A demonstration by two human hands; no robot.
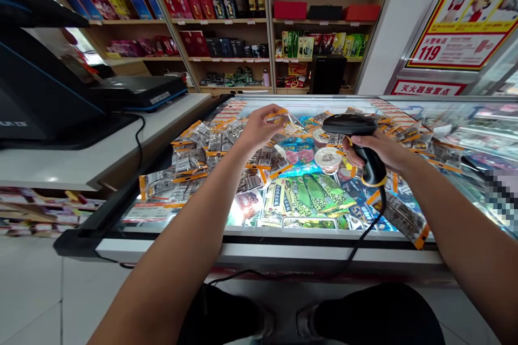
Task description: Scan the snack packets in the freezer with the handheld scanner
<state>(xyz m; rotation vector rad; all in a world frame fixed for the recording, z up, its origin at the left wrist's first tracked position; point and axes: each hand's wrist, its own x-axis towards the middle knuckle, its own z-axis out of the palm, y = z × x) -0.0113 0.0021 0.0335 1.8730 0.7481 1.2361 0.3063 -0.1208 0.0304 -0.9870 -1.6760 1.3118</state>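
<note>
My right hand (374,148) is wrapped round the grip of a black corded barcode scanner (351,125), its head pointing left. Pinched between the fingers of my left hand (264,128) is a clear snack packet (294,123) with orange edges, held above the glass lid of a chest freezer. Similar packets (190,157) lie in a pile on the glass to the left, and more packets (404,132) lie to the right. A single packet (402,219) rests near the front edge below my right forearm. The scanner's cable (370,226) drops over the freezer's front.
Through the glass show green pea bags (318,194) and round tubs (327,159). A counter (60,164) with a black checkout machine (44,81) stands at left. Behind the freezer are shelves (222,21) of boxes, bottles and bags. A fire notice (465,16) hangs at right.
</note>
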